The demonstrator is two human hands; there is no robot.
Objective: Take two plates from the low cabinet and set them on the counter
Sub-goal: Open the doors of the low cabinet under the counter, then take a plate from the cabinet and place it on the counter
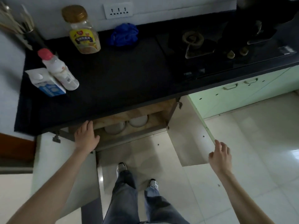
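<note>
The low cabinet [129, 126] under the counter [113, 75] stands open, with both doors swung out. Inside it, on a wooden shelf, two stacks of plates can be seen: one stack [114, 128] more to the left and nearer, the other [138, 121] just beside it on the right and a little deeper. The top edge of each stack is hidden by the counter edge.

The left hand [86, 136] is at the left side of the opening, near the left door [64, 167]. Its fingers are stretched and close together, and the fingertips [88, 123] reach up to the underside of the counter edge. The hand is flat and holds nothing. It lies just beside the left stack, but I cannot tell if it touches the shelf or the plates.

The right hand [220, 156] is well apart from the plates, at the outer edge of the right door [186, 135]. It is half open, the fingers loosely bent, and the fingertips touch the thin green edge of the door near its corner. It does not grip anything closed.

On the counter stand a jar [85, 38], a bottle [59, 68] and a carton [47, 84] at the left, and a blue cloth [124, 34] near the wall. The middle of the counter carries no plate. The stove [202, 44] is at the right.
</note>
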